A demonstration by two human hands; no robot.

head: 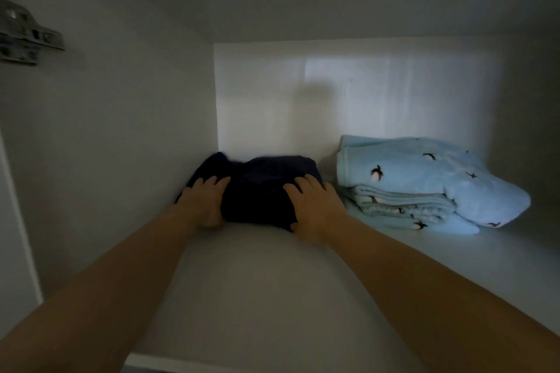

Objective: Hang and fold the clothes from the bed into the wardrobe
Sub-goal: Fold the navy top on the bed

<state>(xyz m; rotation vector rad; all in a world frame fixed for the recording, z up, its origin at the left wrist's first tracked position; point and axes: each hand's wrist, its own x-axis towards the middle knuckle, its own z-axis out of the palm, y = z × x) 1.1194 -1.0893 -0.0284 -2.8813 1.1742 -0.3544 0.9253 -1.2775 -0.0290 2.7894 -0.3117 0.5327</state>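
Both hands are grasping a folded dark garment (257,191). The left hand (201,201) is bending its fingers (212,183) over the top of the bundle's left end, with the palm pressing against the near side. The right hand (312,206) is doing the same at the right end: its fingers (304,183) are lying curled over the top, while the thumb is pressing into the lower front edge. Between the two sets of fingers, the middle of the garment is showing as a rounded navy or black lump; the dim light is hiding its folds and what kind of clothing it is. It is sitting on the wardrobe shelf (257,281), directly under the fingers, with its far side reaching toward the back corner.

Just right of the right fingers, a folded light blue blanket (424,179) with small dark and white figures is lying on the same shelf in several layers. Whether its near folds are touching the right hand I cannot tell; they are at least lying just beside it. Beyond the fingertips, the white back wall (303,94) is catching a patch of light and a soft shadow. Left of the left fingers, the grey side wall (121,115) is running toward the camera. Far up and to the left of them, a metal hinge (27,33) is sitting on that wall. Both bare forearms are stretching from the bottom corners in toward the garment.
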